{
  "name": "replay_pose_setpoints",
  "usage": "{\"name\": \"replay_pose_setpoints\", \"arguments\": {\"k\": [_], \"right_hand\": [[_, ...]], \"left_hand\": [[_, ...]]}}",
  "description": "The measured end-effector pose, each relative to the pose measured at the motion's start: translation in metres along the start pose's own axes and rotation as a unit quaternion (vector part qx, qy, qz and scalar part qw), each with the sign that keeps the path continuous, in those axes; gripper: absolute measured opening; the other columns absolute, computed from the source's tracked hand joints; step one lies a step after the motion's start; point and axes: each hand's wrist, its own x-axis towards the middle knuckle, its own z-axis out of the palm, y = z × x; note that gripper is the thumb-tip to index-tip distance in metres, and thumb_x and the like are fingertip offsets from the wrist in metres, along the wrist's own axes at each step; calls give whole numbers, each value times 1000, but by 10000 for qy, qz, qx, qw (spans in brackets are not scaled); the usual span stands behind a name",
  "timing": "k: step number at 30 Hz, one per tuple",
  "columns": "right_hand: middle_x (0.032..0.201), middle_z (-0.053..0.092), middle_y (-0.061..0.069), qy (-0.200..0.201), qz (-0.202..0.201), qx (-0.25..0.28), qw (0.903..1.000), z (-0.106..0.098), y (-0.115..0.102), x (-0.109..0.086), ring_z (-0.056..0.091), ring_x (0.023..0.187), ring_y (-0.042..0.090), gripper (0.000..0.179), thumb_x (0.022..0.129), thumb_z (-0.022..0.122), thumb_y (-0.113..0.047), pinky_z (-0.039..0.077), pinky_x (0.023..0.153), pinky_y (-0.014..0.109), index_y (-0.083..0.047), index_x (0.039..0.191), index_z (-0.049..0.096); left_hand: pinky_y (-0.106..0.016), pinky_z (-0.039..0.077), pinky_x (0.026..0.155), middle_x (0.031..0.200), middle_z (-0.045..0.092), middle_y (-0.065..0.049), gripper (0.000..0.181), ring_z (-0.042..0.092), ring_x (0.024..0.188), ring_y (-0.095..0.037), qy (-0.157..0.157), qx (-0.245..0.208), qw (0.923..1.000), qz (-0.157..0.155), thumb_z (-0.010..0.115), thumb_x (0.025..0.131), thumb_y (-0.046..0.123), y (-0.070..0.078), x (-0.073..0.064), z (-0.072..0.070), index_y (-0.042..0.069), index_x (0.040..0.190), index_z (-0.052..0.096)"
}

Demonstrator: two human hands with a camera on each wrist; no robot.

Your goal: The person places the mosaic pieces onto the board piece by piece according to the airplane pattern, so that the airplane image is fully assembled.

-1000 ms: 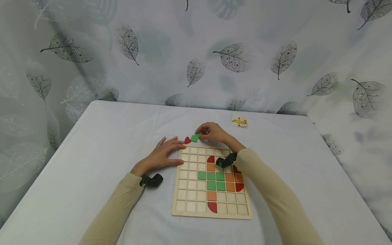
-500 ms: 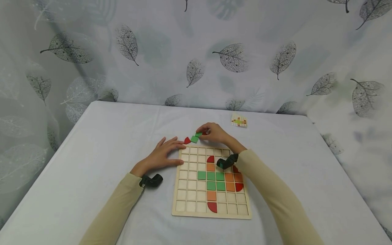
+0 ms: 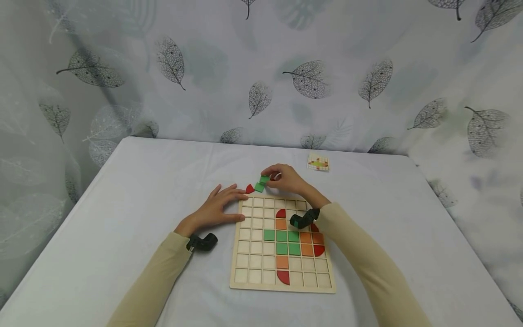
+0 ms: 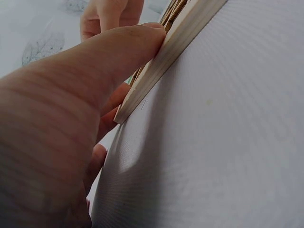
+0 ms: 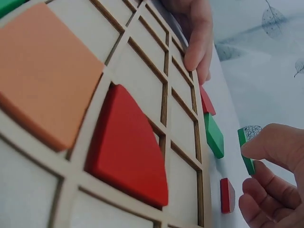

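My right hand (image 3: 286, 178) pinches a green square tile (image 3: 264, 179) between thumb and finger, just beyond the far edge of a wooden grid board (image 3: 255, 275). In the right wrist view that green tile (image 5: 245, 152) stands tilted above the tablecloth. On the cloth below lie another green tile (image 3: 259, 187), a red quarter-round piece (image 3: 250, 189) and a second red piece (image 5: 227, 195), mostly hidden in the head view. My left hand (image 3: 218, 206) rests at the board's far left corner, fingers extended; its thumb touches the left rim in the left wrist view.
Several green, orange (image 3: 282, 262) and red (image 3: 283, 277) pieces sit in the board's compartments. My right forearm and its wrist camera (image 3: 304, 220) cover part of the board's right side. A small pattern card (image 3: 318, 162) lies at the back of the white table (image 3: 184, 159).
The pinched green tile has risen slightly off the green tile beside it and tilted. The left hand and the board stay where they were.
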Motion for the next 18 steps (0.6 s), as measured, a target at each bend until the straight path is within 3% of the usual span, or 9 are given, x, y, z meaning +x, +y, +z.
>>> {"name": "replay_pose_setpoints", "arguments": {"k": [7, 18], "right_hand": [[104, 65, 18, -196, -128, 294, 9993, 1, 0, -7, 64, 93, 28, 27, 89, 66, 1, 55, 84, 35, 5, 115, 66], [99, 65, 16, -259, -187, 235, 9992, 0, -1, -18, 63, 86, 23, 24, 89, 65, 0, 54, 79, 32, 3, 112, 68]], "left_hand": [[-52, -3, 119, 147, 49, -5, 52, 22, 148, -29, 30, 24, 10000, 22, 76, 85, 33, -1, 0, 0, 16, 131, 59], [-53, -3, 119, 147, 48, -5, 52, 22, 148, -29, 45, 10, 10000, 61, 76, 85, 33, -3, 0, 1, 15, 131, 59]]}}
